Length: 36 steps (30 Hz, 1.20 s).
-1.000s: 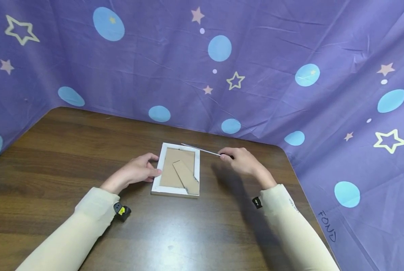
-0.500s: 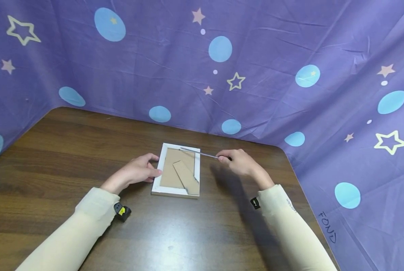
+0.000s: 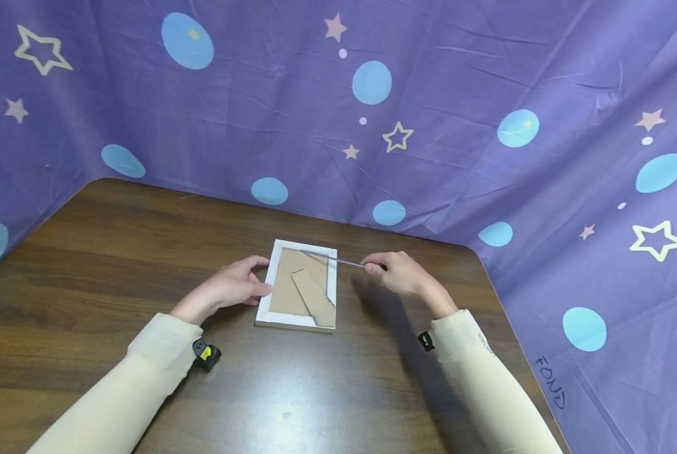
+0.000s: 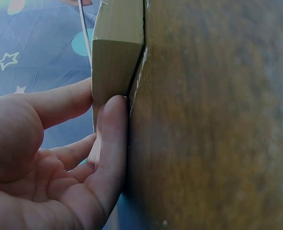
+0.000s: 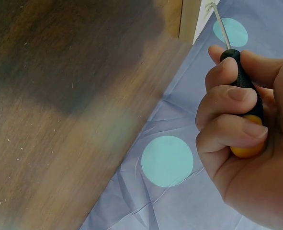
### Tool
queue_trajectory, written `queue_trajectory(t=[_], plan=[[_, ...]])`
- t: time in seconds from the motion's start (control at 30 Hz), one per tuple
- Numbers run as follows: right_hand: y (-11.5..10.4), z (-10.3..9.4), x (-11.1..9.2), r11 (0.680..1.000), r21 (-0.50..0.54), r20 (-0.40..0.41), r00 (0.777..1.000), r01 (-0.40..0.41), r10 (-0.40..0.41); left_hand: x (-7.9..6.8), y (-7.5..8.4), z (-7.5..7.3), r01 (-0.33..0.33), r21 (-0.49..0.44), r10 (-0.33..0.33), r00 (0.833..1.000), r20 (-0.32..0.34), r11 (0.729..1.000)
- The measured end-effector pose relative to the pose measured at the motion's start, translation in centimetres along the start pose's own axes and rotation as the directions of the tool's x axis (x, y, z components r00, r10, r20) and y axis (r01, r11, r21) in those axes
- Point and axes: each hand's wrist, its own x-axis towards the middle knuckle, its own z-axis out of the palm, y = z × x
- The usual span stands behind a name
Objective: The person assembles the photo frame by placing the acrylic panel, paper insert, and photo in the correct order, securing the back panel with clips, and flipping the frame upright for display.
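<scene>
A white picture frame (image 3: 332,284) lies face down on the table, its brown backing board (image 3: 283,293) and slanted stand leg (image 3: 314,295) showing. My left hand (image 3: 233,284) holds the frame's left side, thumb on the top face; in the left wrist view the fingers (image 4: 113,129) wrap the pale side edge. To the right, my right hand (image 3: 401,272) grips a screwdriver (image 5: 244,72) by its black and yellow handle. The thin shaft crosses the frame's right rim, and its tip is at the upper edge of the backing board. Whether the tip touches cannot be told.
The brown wooden table (image 3: 145,252) extends around the frame. Behind it and at both sides hangs a purple cloth (image 3: 293,139) with stars and blue ovals. Black wrist straps (image 3: 207,354) sit by both sleeves.
My right hand has moved slightly left and down, bringing the screwdriver tip from above the frame's top rim down to the backing board's upper edge. The left hand keeps its hold.
</scene>
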Motion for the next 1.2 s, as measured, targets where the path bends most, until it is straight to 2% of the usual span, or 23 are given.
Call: queue_trajectory(t=[0.23,1.2], plan=[[0.06,-0.03,-0.04,1.0,0.022,0.022,1.0,-0.013,0.013,0.07,-0.11,-0.04,-0.001,0.008,0.001,1.0,-0.003,1.0],[-0.35,-0.12,-0.3,0.999,0.037,0.015,0.999,-0.033,0.033,-0.05,0.21,0.0,0.005,0.022,-0.005,1.0,-0.002,1.0]])
